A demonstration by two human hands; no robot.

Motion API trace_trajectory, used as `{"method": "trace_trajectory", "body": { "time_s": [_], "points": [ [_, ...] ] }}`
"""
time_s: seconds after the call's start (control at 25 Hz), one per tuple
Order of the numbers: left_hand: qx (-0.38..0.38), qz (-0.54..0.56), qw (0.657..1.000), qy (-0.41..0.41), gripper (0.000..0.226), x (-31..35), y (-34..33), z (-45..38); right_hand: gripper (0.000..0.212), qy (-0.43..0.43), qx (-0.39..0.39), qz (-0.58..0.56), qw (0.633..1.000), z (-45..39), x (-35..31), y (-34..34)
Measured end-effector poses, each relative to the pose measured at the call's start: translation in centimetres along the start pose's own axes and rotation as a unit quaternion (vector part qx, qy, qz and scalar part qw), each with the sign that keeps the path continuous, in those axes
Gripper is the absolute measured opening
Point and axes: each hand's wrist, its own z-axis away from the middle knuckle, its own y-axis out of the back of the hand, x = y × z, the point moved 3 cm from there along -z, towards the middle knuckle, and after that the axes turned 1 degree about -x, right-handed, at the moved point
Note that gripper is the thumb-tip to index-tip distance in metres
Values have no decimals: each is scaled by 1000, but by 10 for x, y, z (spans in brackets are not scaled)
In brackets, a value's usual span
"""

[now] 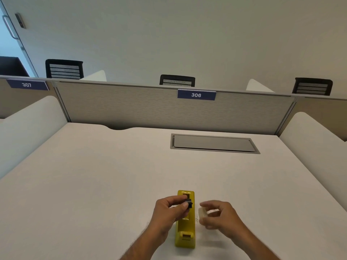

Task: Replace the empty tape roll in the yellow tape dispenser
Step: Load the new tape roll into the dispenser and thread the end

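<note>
- A pale desk (pixel 93 175) fills the lower frame, with a grey partition across the middle and a flat grey hatch (pixel 214 143) set into the desk right of centre.
- A yellow dispenser (pixel 185 232) lies low in the frame, just right of centre, its long side running away from the viewer. Its roll bay looks empty.
- The left hand (pixel 169 211) is over the dispenser, left of centre. Its thumb and fingers are pinched closed on a small black spool (pixel 188 202), held just above the bay.
- The right hand (pixel 219 215) is just right of the dispenser. Its fingers are curled loosely round a clear tape roll (pixel 203 212); how firm the hold is cannot be told.
- Spool and roll are near each other but apart.
- Judged step: the hub is out and a roll is about to go on it.
- The next move likely calls for lining up the roll's hole with the spool, sliding it on, then seating both in the bay.
</note>
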Motion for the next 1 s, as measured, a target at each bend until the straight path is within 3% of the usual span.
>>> {"method": "trace_trajectory", "body": {
  "time_s": [0.12, 0.28, 1.0],
  "points": [
    [-13, -5, 1000, -13, 25, 2, -2, 2, 48, 33, -24, -120, 992, 1, -19, -3],
    [-31, -18, 999, -36, 24, 9, -3, 5, 51, 60, -57, -184, 979, -3, -30, -7],
    [-10, -94, 994, -47, 27, 3, 1, 4, 46, 80, -51, -163, 982, -9, -24, -25]
  ]
}}
